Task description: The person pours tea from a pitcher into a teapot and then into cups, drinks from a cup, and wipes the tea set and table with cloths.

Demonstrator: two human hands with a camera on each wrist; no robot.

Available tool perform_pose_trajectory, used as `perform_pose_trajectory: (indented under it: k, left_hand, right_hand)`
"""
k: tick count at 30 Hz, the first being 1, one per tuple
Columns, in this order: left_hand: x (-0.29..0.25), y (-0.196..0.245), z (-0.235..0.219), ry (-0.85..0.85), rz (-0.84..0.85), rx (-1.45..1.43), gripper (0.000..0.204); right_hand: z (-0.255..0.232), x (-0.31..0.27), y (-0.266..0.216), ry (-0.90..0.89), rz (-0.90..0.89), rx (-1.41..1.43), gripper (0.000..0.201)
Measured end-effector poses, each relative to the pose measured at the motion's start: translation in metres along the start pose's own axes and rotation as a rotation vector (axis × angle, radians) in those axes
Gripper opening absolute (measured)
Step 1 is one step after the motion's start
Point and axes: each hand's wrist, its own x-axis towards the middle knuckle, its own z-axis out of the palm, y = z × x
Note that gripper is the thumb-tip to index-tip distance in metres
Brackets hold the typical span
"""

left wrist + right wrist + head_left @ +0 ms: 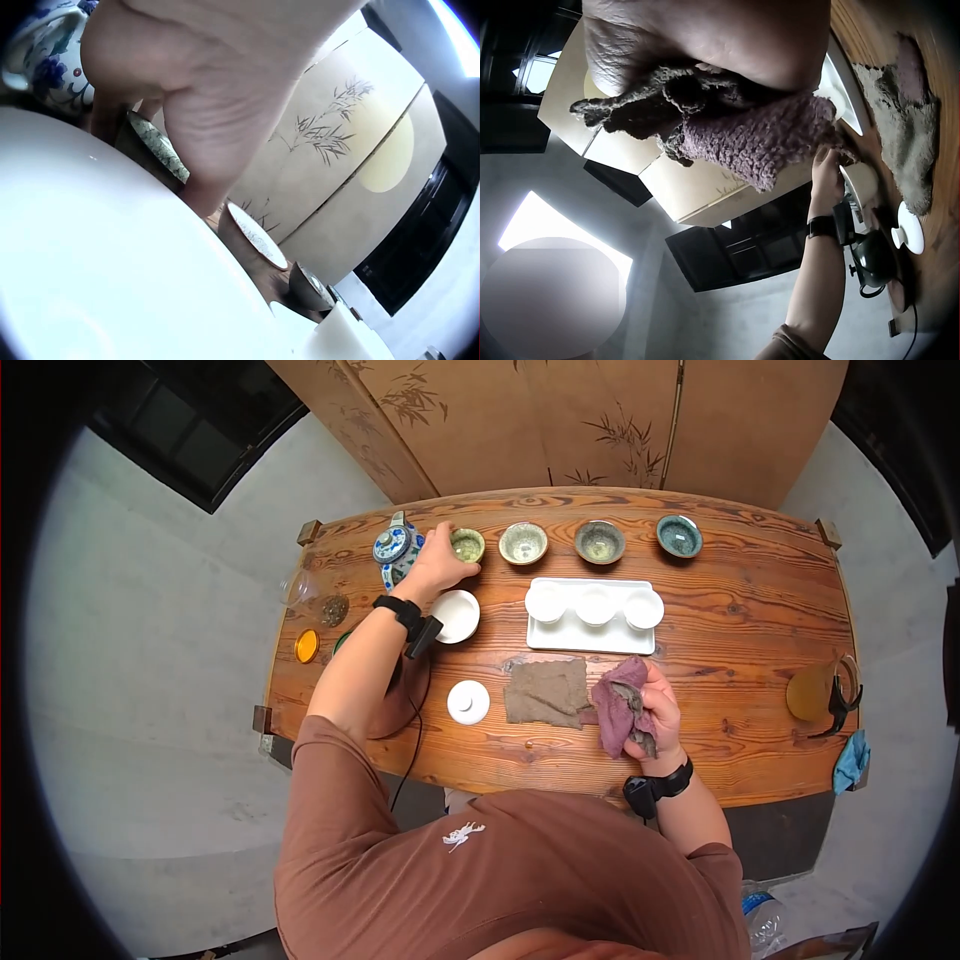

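At the back left of the table, my left hand [438, 567] grips a small green teacup [467, 546] by its sides, thumb at the near edge and fingers at the far edge. In the left wrist view the same cup's speckled inside [161, 150] shows under the palm. Close to this hand are a blue-and-white teapot [393, 544] on its left and a white bowl [457, 617] just in front. My right hand [660, 707] holds a crumpled purple and grey cloth [616, 722] over the front of the table, beside a flat brown cloth [546, 692].
Three more glazed cups, the nearest one pale [523, 545], continue the back row. A white tray [590, 641] carries three white cups. A white lid [468, 703] lies front left, and a glass pitcher [808, 693] of amber liquid stands right. A blue cloth [851, 761] hangs at the right edge.
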Motion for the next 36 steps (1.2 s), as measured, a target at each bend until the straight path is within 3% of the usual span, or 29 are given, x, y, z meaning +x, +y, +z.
perform_pose_trajectory:
  k: [3, 4, 6, 10, 13, 14, 18, 21, 23, 24, 26, 27, 30, 31, 36]
  left_hand:
    - [-0.020, 0.010, -0.025, 0.090, 0.082, -0.077, 0.103]
    - [-0.041, 0.018, -0.045, 0.168, 0.204, -0.073, 0.101]
    - [-0.068, 0.026, -0.063, 0.202, 0.292, -0.153, 0.100]
    - [-0.162, 0.061, -0.095, 0.145, 0.292, -0.552, 0.106]
    - [-0.222, 0.066, -0.086, 0.014, 0.236, -1.055, 0.120]
    - [-0.233, 0.056, -0.075, 0.029, 0.334, -0.992, 0.127]
    - [-0.276, 0.048, -0.040, -0.066, 0.287, -1.349, 0.135]
    - [-0.292, 0.048, -0.025, -0.168, 0.285, -1.475, 0.132]
    - [-0.296, 0.045, -0.017, -0.211, 0.328, -1.445, 0.131]
    - [-0.298, 0.044, -0.014, -0.230, 0.353, -1.429, 0.130]
    - [-0.303, 0.047, -0.016, -0.270, 0.361, -1.477, 0.131]
    - [-0.306, 0.046, -0.017, -0.264, 0.365, -1.470, 0.132]
    - [-0.310, 0.038, -0.018, -0.254, 0.364, -1.487, 0.133]
    - [-0.311, 0.036, -0.017, -0.259, 0.342, -1.519, 0.133]
    - [-0.317, 0.028, -0.020, -0.281, 0.316, -1.564, 0.126]
  right_hand:
    - [-0.010, 0.002, 0.003, -0.012, 0.006, -0.027, 0.031]
    - [-0.008, 0.001, 0.003, -0.012, 0.019, -0.031, 0.031]
    - [-0.005, 0.004, 0.005, -0.009, 0.033, -0.026, 0.032]
    - [-0.002, 0.006, 0.007, -0.035, 0.067, -0.083, 0.032]
    - [-0.005, 0.010, 0.008, 0.028, 0.071, -0.158, 0.032]
    - [0.006, 0.012, 0.007, 0.020, 0.065, -0.141, 0.033]
    - [0.057, 0.015, -0.004, -0.009, 0.006, -0.209, 0.041]
    - [0.098, 0.016, -0.011, -0.168, -0.164, -0.784, 0.038]
    - [0.144, 0.028, -0.012, -0.577, -0.393, -1.274, 0.039]
    - [0.163, 0.039, -0.009, -0.833, -0.730, -1.671, 0.038]
    - [0.174, 0.044, 0.005, -1.072, -0.802, -1.810, 0.033]
    - [0.180, 0.041, 0.005, -1.177, -0.694, -1.943, 0.030]
    - [0.192, 0.044, 0.011, -1.299, -0.595, -1.989, 0.028]
    - [0.191, 0.046, 0.013, -1.344, -0.554, -2.000, 0.043]
    - [0.210, 0.041, 0.014, -1.428, -0.390, -2.101, 0.057]
